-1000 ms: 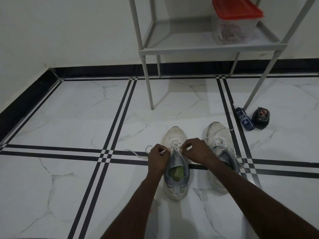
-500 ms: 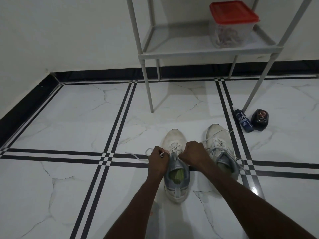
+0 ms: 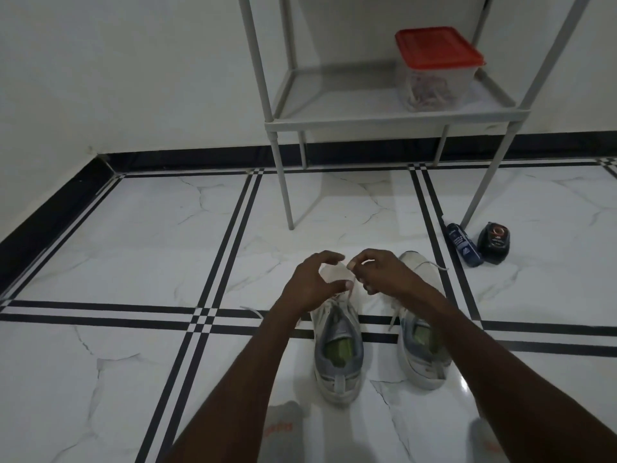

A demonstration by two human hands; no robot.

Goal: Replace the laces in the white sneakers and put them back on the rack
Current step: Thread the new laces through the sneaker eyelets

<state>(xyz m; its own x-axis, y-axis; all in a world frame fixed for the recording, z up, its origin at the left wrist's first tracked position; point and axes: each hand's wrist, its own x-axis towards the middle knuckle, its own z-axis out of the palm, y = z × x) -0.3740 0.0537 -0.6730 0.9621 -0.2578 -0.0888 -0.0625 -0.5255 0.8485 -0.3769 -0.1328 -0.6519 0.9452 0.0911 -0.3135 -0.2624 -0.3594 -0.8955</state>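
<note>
Two bare forearms reach forward. The left hand (image 3: 312, 282) has curved fingers and thumb spread apart; the right hand (image 3: 377, 272) pinches with curled fingers just beside it.

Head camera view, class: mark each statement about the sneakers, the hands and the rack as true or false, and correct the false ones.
1. Both white sneakers stand on the floor, heels toward the camera. True.
2. The right hand pinches a lace above the left-side sneaker. True.
3. The left hand lies flat on the floor. False: it is raised over the sneaker's toe, fingers curved with a gap between them and the thumb.
4. The container with the red lid stands on the floor beside the sneakers. False: it stands on the rack shelf.
5. A dark bottle lies on the floor near a rack leg. True.
</note>
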